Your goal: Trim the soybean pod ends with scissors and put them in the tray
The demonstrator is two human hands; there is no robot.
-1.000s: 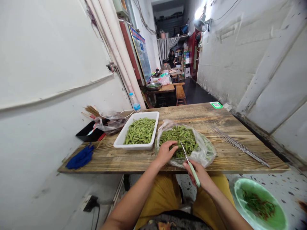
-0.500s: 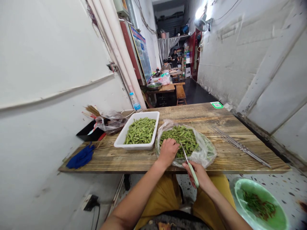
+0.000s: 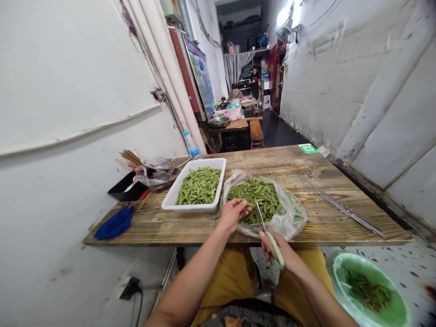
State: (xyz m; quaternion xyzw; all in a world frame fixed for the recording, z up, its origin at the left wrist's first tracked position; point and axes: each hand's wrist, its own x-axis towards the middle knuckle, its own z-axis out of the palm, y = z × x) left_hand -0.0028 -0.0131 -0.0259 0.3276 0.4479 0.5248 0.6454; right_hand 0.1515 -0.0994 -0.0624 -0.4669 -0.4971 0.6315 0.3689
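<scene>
Left hand: the person's left hand (image 3: 235,212) is raised at the near left part of the bag, thumb and fingertips drawn close together; whether a pod is pinched between them is too small to tell.
Right hand: the right hand (image 3: 275,245) is wrapped round the scissors (image 3: 260,218), palm and fingers closed on their pale green handles.
Blades: they point away from the person, tips above the pods in the bag and just beside the left fingertips.
Bag: a clear plastic bag (image 3: 289,223) lies open near the front edge of the wooden table (image 3: 194,230), its mouth spread around a heap of green pods (image 3: 260,194).
Tray: a white tray (image 3: 190,209), just left of the bag, holds more pods (these look a lighter green).
Table, left side: a blue cloth (image 3: 115,223) near the edge, a black box (image 3: 119,193) behind it, and a water bottle (image 3: 193,147) beyond the tray.
Table, right side: a bundle of thin metal rods (image 3: 340,208) lies slantwise, well apart from the bag; a green card (image 3: 308,149) sits at the far edge.
Floor: a green basin (image 3: 397,309) at lower right contains green and brownish scraps (image 3: 368,290).
Background: two people are at the far tables.
</scene>
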